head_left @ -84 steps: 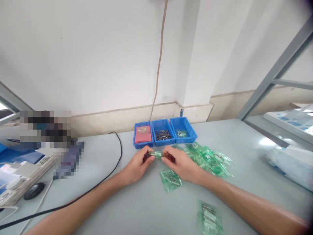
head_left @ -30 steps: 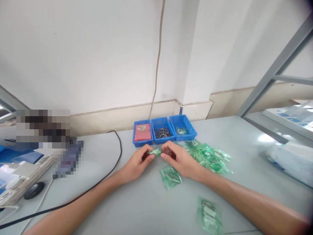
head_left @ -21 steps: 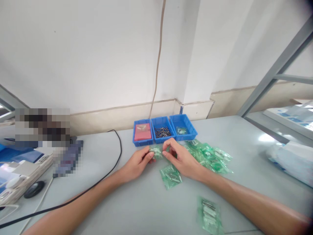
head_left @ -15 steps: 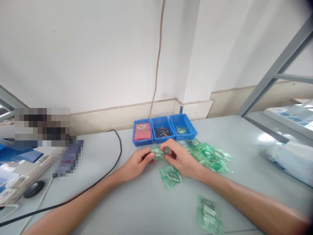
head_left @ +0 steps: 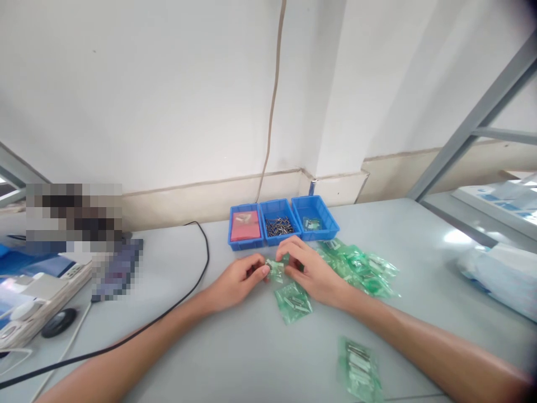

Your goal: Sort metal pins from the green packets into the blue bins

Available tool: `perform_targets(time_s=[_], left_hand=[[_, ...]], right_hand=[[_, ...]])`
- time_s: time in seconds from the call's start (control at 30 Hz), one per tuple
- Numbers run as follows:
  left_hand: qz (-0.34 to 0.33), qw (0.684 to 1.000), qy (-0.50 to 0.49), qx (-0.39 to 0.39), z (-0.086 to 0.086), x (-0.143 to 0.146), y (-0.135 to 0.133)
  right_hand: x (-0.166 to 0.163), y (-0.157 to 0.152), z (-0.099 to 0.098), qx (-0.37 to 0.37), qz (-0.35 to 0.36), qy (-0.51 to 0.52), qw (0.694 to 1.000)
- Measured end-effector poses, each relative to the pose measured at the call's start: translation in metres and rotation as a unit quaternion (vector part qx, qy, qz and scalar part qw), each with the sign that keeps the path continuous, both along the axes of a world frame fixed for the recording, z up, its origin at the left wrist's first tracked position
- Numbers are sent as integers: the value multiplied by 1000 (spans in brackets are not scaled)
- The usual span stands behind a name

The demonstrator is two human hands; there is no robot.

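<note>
My left hand (head_left: 237, 281) and my right hand (head_left: 312, 273) meet over the grey table (head_left: 235, 347), both pinching a small green plastic bag (head_left: 276, 268) with small metal parts in it. The left thumb and forefinger hold its left end. The right fingers close on its right end. A similar green bag (head_left: 292, 302) lies flat just below my right hand.
Three small blue bins (head_left: 282, 225) stand by the wall: one with a red sheet, one with dark metal pins, one with a green bag. A heap of green bags (head_left: 361, 268) lies to the right, another bag (head_left: 359, 370) nearer me. A black cable (head_left: 184, 296) crosses the left side.
Both hands have stayed together on the small bag. It has been turned and lowered slightly toward the table, and the fingers have shifted their hold.
</note>
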State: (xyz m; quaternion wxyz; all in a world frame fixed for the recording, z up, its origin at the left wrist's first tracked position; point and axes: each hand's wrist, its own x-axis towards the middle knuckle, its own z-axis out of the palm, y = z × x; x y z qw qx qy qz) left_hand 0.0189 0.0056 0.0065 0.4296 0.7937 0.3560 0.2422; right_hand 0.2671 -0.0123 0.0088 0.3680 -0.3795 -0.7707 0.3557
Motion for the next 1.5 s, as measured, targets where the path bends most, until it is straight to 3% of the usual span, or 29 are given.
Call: perform_targets(time_s=[0.3, 0.5, 0.63, 0.83, 1.1, 1.33, 1.5], left_hand=[[-5, 996, -77, -33, -6, 1, 2], [6, 997, -80, -6, -8, 0, 1], [11, 997, -71, 26, -10, -2, -1], [1, 995, -37, 95, -7, -2, -1], [41, 995, -48, 73, -14, -2, 3], [64, 995, -8, 73, -5, -1, 1], [41, 994, 6, 101, -3, -1, 2]], right_hand=[[-1, 1, 1, -24, -41, -29, 998], [-2, 0, 4, -15, -45, -21, 999], [-2, 0, 1, -3, -33, -15, 999], [-2, -3, 1, -44, -41, -11, 998], [0, -3, 2, -52, -7, -40, 998], [-1, -3, 4, -37, 1, -41, 998], [-4, -3, 4, -16, -18, -76, 997]])
